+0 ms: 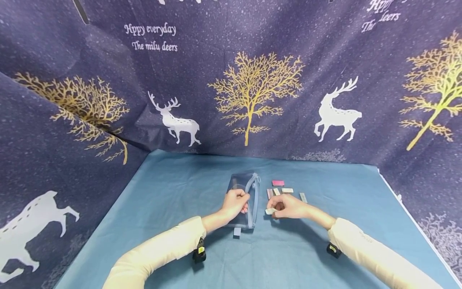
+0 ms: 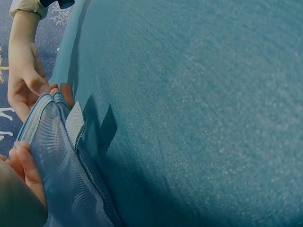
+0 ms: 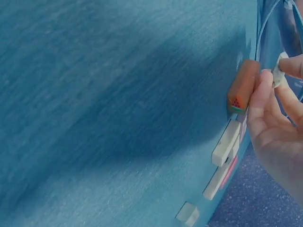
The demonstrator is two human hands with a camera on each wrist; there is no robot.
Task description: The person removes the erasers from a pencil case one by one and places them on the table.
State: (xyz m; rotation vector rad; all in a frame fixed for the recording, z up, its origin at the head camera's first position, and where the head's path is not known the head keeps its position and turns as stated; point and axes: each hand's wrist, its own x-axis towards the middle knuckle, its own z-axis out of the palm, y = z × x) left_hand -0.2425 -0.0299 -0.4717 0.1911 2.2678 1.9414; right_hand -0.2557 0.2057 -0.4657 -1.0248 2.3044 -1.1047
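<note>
A blue mesh zip pouch (image 1: 256, 204) lies on the blue cloth with its zipper side facing right. My left hand (image 1: 235, 202) grips the pouch near its opening, fingers curled at the zipper edge. Just to the right, my right hand (image 1: 290, 207) pinches a small white eraser-like block (image 1: 270, 211) between thumb and fingers, beside the pouch mouth. In the right wrist view that white block (image 3: 279, 71) shows partly behind the fingertips. An orange block (image 3: 244, 86) with a fruit-like end pattern lies close by the fingers. A fabric tab (image 2: 75, 124) sticks out from the pouch's near edge.
Behind the right hand lie a pink block (image 1: 278, 183), a cream block (image 1: 287, 190), a pinkish block (image 1: 270, 193) and a pale block (image 1: 303, 197). A dark curtain (image 1: 281, 152) with deer and trees stands along the back of the blue tablecloth (image 1: 180, 180).
</note>
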